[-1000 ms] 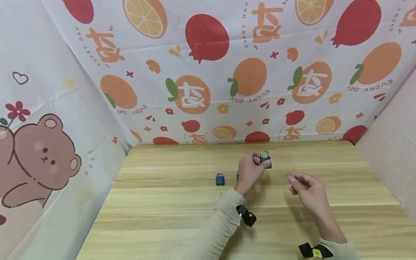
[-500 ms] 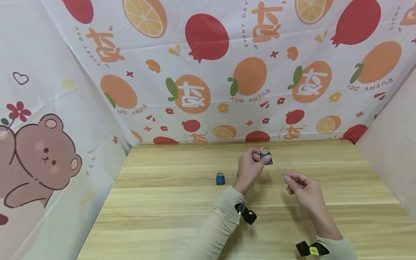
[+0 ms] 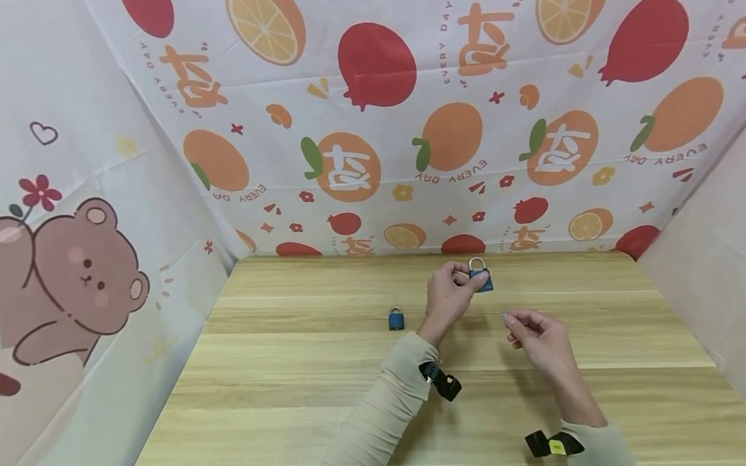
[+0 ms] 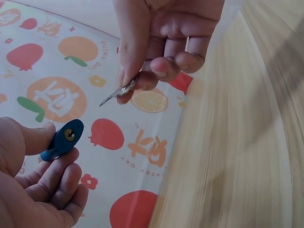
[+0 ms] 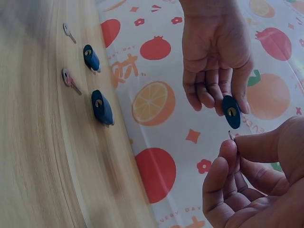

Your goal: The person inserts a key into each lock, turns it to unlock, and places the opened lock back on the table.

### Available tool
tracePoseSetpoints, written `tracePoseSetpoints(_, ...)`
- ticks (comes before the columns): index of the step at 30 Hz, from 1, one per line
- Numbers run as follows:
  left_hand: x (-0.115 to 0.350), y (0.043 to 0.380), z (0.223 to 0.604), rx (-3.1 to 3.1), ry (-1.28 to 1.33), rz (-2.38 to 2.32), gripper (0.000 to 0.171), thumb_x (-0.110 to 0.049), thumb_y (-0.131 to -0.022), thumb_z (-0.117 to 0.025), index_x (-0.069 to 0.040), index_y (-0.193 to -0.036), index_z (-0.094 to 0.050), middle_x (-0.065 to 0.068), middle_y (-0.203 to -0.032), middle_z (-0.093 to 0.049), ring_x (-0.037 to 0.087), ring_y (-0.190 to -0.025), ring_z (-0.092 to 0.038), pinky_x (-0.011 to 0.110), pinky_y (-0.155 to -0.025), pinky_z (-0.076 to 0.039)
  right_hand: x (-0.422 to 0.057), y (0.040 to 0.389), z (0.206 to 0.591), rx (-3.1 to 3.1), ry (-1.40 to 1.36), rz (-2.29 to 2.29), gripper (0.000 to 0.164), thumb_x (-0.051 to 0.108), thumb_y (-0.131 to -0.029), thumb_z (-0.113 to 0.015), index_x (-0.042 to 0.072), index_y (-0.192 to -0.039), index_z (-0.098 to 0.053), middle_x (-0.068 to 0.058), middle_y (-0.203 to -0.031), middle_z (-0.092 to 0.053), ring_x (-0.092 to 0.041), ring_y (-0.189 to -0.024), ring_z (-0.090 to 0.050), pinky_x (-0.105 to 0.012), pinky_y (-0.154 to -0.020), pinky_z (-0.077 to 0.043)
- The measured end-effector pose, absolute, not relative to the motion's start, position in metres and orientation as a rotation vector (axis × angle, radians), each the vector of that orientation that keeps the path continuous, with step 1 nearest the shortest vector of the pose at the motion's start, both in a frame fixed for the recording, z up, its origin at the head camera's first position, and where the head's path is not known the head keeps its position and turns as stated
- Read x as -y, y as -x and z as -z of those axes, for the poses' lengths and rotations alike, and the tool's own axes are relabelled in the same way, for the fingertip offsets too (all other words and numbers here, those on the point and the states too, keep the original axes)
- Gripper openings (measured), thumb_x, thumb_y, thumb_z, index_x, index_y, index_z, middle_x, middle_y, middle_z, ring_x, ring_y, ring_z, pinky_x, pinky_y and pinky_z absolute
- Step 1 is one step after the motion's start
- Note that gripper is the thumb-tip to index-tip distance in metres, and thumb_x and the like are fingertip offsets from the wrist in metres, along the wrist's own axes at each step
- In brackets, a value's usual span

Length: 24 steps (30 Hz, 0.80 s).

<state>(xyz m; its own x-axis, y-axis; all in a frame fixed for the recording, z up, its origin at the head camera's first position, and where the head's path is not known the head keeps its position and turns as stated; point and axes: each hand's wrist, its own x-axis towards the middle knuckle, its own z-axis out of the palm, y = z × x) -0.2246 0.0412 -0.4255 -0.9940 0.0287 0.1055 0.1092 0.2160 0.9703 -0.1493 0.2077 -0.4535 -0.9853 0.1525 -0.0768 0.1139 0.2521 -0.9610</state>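
My left hand (image 3: 449, 296) pinches the blue padlock (image 4: 64, 141) above the table (image 3: 260, 385), my right hand (image 3: 539, 337) a key (image 4: 115, 95) near its keyhole (image 4: 70, 135), and this small key could drop should my pinch loosen.

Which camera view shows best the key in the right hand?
The left wrist view: the key extends plainly from the right hand. The head view shows only a tiny speck; the right wrist view, a small part.
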Motion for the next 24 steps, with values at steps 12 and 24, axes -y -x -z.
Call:
tracePoseSetpoints(12, -0.041, 0.221, 0.423, 2.37, 0.146, 1.995, 0.03, -0.032, -0.09, -0.078, -0.008, -0.104, -0.067, 0.006, -0.08, -0.075, 0.006, -0.063, -0.056, 0.022, -0.057, -0.042, -0.198, 0.154, 0.449, 2.461, 0.301, -1.935, 0.034, 0.022, -0.101, -0.063, -0.005, -0.122, -0.066, 0.011, -0.086, -0.067, -0.005, -0.076, -0.063, -0.019, -0.07, -0.056)
tracePoseSetpoints(24, -0.042, 0.221, 0.424, 2.364, 0.138, 2.008, 0.029, -0.031, -0.09, -0.079, -0.007, -0.102, -0.068, 0.007, -0.078, -0.074, 0.006, -0.06, -0.055, 0.021, -0.054, -0.041, -0.193, 0.157, 0.446, 2.423, 0.298, -1.962, 0.033, 0.022, -0.101, -0.064, -0.005, -0.12, -0.066, 0.011, -0.083, -0.066, -0.005, -0.074, -0.063, -0.02, -0.069, -0.055)
